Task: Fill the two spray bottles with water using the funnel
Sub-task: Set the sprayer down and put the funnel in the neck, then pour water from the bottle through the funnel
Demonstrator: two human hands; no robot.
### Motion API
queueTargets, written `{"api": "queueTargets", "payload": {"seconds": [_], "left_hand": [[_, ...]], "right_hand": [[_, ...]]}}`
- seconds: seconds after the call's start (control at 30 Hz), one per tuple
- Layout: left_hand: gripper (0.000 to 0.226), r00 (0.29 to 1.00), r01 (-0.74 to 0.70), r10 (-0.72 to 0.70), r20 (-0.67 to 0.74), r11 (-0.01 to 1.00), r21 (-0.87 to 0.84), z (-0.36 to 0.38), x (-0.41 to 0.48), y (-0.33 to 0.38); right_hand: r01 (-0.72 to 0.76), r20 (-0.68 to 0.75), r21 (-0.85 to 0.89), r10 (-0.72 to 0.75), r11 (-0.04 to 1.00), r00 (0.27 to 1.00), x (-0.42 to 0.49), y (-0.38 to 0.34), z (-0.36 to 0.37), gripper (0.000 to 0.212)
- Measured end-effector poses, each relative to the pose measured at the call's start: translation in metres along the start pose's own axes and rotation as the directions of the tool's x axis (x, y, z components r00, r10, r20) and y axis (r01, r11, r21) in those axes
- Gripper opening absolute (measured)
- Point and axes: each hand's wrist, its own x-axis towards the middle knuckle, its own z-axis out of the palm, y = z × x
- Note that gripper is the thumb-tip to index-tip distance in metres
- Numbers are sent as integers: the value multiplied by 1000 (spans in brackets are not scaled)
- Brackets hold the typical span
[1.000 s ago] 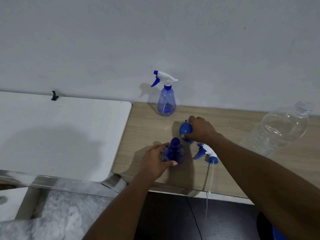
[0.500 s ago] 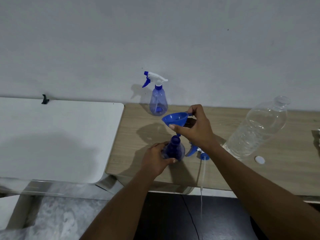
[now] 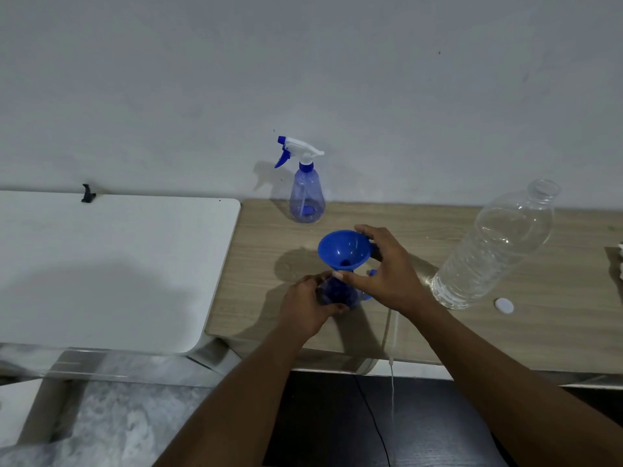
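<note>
Head view: hands (image 3: 387,274) around funnel (image 3: 344,248).

Right hand (image 3: 387,274) holds funnel (image 3: 344,249) over left-held spray bottle (image 3: 335,294).

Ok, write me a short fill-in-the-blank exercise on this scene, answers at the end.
1. The right hand holds a blue ____ over the open spray bottle.
2. The left hand grips the ____ spray bottle.
3. The second spray bottle stands by the wall with its trigger head ____.
4. The clear water bottle has its cap ____.

Answers: funnel; open; on; off
</note>
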Motion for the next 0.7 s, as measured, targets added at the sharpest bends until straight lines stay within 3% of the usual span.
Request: {"api": "queueTargets", "payload": {"seconds": [0.13, 0.33, 0.53, 0.6, 0.7], "left_hand": [[70, 1000, 7, -8, -17, 1000, -17, 3, 0, -1], [74, 1000, -5, 5, -12, 1000, -7, 3, -2, 1], [66, 1000, 1, -1, -9, 1000, 16, 2, -2, 5], [67, 1000, 3, -3, -7, 1000, -7, 1, -1, 6], [65, 1000, -3, 3, -7, 1000, -6, 1, 1, 6]], "right_hand": [[83, 40, -66, -81, 994, 996, -2, 2, -3, 80], [90, 32, -77, -88, 993, 996, -8, 7, -4, 81], [-19, 74, -76, 25, 997, 997, -14, 7, -13, 110], [-4, -17, -114, 2, 993, 1000, -23, 4, -25, 101], [31, -339, -181, -92, 983, 936, -45, 2, -48, 65]]}}
